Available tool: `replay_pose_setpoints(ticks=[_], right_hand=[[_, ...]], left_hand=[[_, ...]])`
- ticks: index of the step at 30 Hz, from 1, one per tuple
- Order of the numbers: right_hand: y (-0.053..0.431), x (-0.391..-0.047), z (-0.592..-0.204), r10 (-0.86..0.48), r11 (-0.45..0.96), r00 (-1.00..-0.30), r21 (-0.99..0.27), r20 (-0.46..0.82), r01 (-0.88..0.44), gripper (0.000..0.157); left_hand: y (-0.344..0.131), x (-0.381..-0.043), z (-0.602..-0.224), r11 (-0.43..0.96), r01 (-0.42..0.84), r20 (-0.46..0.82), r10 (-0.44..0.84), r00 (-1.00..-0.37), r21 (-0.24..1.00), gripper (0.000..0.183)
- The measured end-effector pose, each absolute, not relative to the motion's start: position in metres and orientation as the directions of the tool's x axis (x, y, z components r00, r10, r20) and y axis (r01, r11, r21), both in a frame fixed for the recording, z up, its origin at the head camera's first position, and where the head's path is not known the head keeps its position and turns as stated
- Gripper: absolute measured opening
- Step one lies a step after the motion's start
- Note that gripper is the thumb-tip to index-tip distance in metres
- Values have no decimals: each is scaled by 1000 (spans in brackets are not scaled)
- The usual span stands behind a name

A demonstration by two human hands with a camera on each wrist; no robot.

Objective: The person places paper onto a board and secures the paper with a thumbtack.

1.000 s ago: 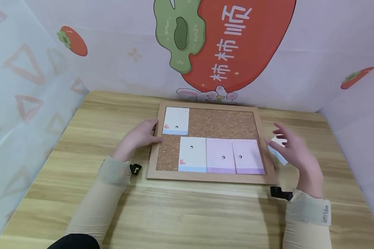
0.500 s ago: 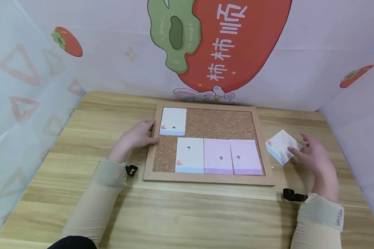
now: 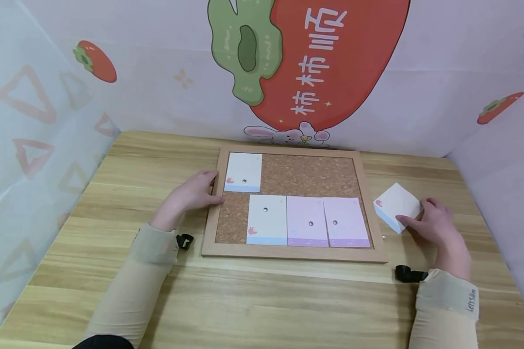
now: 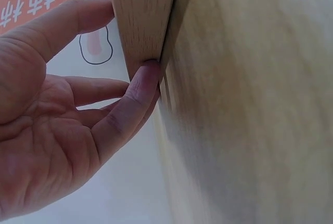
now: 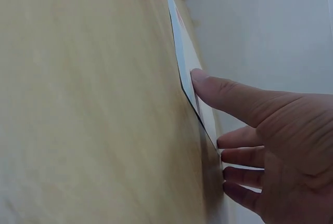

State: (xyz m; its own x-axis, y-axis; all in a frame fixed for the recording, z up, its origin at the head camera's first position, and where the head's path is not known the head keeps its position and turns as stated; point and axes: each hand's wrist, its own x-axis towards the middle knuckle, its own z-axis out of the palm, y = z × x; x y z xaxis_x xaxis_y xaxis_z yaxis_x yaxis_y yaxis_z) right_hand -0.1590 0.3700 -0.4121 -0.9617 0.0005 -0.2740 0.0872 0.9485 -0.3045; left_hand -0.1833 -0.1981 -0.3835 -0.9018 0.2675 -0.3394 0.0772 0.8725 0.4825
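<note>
My left hand (image 3: 192,190) rests at the left edge of a framed corkboard (image 3: 314,173). In the left wrist view, the thumb touches the wooden frame (image 4: 143,21) and a finger presses its side close to the table. To the right of the board lies a loose white note card (image 3: 395,203) with a blue band. My right hand (image 3: 434,223) holds its near right corner, thumb over the card and fingers at the edge. Two white cards (image 3: 243,169) and two lilac cards (image 3: 305,213) are pinned to the cork with silver pushpins.
A small pushpin (image 3: 384,237) lies beside the board's right side. The wooden table (image 3: 279,305) ends at a printed cloth wall (image 3: 166,97) at the back, with cloth at both sides too. Black wrist cameras (image 3: 406,274) stick out from the sleeves.
My right hand moved right from the board's edge to the loose card's right corner, then lowered its thumb and fingers onto it. My left hand stayed at the board's edge.
</note>
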Motion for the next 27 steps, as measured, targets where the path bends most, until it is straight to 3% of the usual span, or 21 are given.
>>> replay_pose_setpoints(ticks=[7,14,22,27], right_hand=[[368,-159,-416,-13,945,-983,-323,-183,48,79],[364,-158,-412,14,922,-980,-377,-196,88,69],[364,-153,-404,23,846,-981,-520,-192,122,66],[366,-151,-404,28,765,-975,-623,-222,164,72]], left_hand=[[-198,-183,-385,875,76,-343,265,-901,477,89],[-198,-183,-385,875,68,-349,261,-900,479,88],[-197,-182,-384,875,68,-350,262,-899,480,88],[-198,-182,-386,876,72,-344,262,-902,477,89]])
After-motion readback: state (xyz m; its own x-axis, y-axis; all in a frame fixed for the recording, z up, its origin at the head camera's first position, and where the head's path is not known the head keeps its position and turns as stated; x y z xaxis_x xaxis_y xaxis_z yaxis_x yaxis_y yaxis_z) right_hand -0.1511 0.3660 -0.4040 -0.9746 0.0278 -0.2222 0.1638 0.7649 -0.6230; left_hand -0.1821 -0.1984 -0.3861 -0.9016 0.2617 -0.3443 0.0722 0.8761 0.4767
